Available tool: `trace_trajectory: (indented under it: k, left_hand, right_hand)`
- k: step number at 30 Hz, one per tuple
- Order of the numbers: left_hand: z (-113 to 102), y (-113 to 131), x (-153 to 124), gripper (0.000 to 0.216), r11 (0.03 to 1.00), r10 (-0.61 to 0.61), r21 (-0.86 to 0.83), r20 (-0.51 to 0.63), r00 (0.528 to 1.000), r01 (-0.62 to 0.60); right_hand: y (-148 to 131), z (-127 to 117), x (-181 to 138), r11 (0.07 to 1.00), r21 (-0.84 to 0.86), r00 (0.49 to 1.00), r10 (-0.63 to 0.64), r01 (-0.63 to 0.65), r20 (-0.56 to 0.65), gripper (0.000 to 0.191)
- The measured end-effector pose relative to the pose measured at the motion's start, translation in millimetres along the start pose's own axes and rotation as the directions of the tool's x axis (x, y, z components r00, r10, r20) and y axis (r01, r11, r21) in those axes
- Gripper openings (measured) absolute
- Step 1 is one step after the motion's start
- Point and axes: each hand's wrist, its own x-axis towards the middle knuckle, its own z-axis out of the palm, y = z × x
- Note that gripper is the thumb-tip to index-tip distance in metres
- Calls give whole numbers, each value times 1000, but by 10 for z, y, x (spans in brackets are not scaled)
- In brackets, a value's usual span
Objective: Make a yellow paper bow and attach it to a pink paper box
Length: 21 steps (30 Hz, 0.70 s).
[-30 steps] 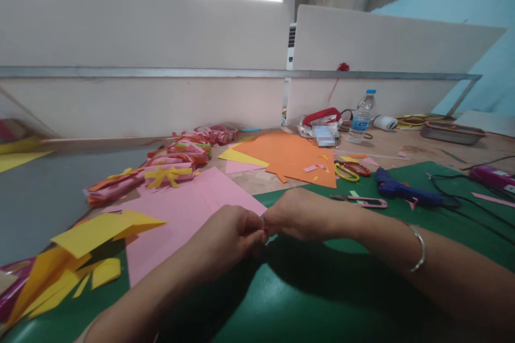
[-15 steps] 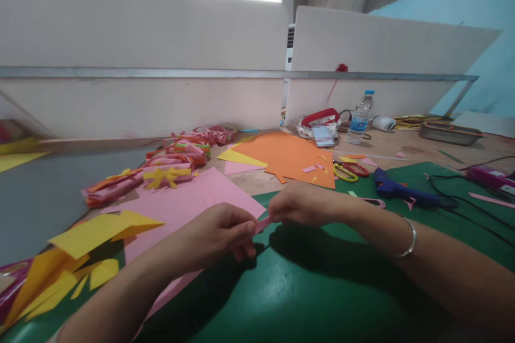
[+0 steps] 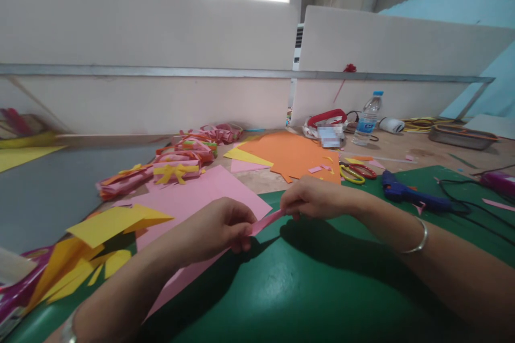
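A narrow pink paper strip point(image 3: 267, 221) is stretched between my two hands, just above the green mat point(image 3: 273, 289). My left hand point(image 3: 225, 222) pinches its lower left end. At the other end, the fingers of my right hand point(image 3: 311, 197) are closed on it. Under and beyond my left arm lies a large pink paper sheet point(image 3: 201, 198). An orange paper sheet point(image 3: 293, 153) with small scraps on it is behind my right hand.
Folded pink and orange paper pieces point(image 3: 189, 155) line the left side, near yellow paper cutouts point(image 3: 104, 228). To the right are scissors point(image 3: 358, 172), a blue glue gun point(image 3: 414, 193) with a cable, and a water bottle point(image 3: 367, 120). White panels point(image 3: 161, 102) stand behind.
My hands have moved apart, so more of the pink strip shows between them. The whole view has shifted slightly, with the scene sliding to the right.
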Motion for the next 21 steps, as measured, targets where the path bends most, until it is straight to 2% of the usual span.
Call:
trace_trajectory:
  k: [4,8,10,15,21]
  left_hand:
    - [5,0,-10,16,991,60,124,-77,995,-51]
    - [7,-13,-34,17,991,67,120,-57,996,-60]
    - [6,-21,-42,18,994,75,82,-23,997,-73]
    - [12,14,-40,23,995,76,65,36,996,-78]
    - [61,50,22,17,997,25,82,-122,992,-15]
  right_hand:
    - [-2,-41,-11,999,16,999,-38,39,-33,22]
    - [13,-40,5,998,38,995,-50,54,-91,18]
    - [26,-26,13,998,43,996,-35,39,-84,19]
    - [27,47,38,983,-171,990,-92,73,-104,17]
    - [-8,117,85,975,-224,991,-35,4,-131,17]
